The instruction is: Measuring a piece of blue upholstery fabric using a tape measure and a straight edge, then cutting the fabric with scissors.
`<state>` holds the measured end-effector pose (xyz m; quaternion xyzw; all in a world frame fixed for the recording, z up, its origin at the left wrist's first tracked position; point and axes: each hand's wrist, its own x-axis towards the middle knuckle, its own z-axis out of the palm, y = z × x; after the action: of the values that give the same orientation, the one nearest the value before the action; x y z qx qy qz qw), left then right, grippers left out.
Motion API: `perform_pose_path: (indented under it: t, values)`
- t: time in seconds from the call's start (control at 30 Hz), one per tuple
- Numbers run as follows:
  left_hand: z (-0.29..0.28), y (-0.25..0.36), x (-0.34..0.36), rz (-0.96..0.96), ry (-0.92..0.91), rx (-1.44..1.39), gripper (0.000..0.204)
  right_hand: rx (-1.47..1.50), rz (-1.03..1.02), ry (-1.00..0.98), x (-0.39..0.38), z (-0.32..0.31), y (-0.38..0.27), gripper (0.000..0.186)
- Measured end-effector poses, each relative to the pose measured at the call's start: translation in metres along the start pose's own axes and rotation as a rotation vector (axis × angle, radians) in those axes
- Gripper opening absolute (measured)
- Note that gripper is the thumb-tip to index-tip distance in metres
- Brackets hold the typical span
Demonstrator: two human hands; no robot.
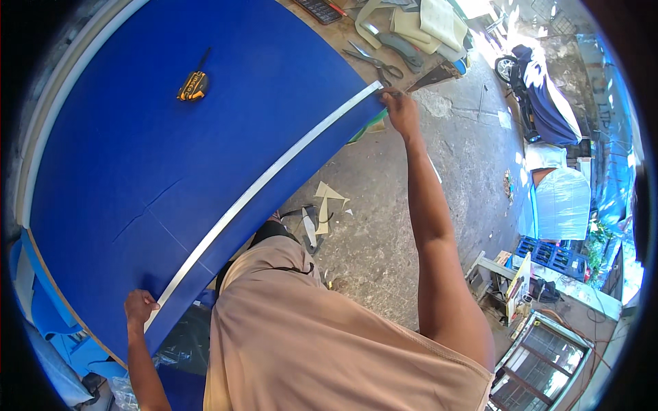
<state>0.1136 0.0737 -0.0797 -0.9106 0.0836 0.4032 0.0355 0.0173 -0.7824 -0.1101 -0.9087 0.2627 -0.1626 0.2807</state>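
Observation:
A long pale metal strip (267, 179) lies diagonally across a large blue sheet (116, 96) on the work surface, near the sheet's right edge. My left hand (141, 307) is at the lower left end of the strip, fingers curled against it. My right hand (401, 106) grips the upper right end at the sheet's edge. A yellow and black tape measure (192, 85) rests on the sheet, and faint pale lines mark it below.
Scissors (384, 65), cream offcuts (428, 24) and tools sit beyond the sheet. Scraps (322, 205) lie on the concrete floor (466, 178). Rightward are a covered motorbike (552, 109), blue crates (552, 257) and a framed pane (541, 363).

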Motion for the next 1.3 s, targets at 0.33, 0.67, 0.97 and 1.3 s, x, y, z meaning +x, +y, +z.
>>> perform_pose_path:
  t: [0.33,0.67,0.97,1.3]
  values:
    - [-0.001,0.007,-0.002,-0.010,0.017,0.029,0.014,-0.176,0.042,0.067,0.000,-0.002,-0.011,0.025]
    - [0.001,-0.002,-0.007,0.059,0.049,-0.043,0.012,-0.230,-0.003,0.097,-0.073,0.045,-0.070,0.024]
    - [0.032,-0.007,-0.029,0.151,0.251,-0.254,0.021,0.186,0.078,0.251,-0.180,0.097,-0.159,0.025]
    - [0.108,0.044,-0.053,0.074,0.814,-0.115,0.037,1.019,0.883,0.306,-0.233,0.120,-0.133,0.019]
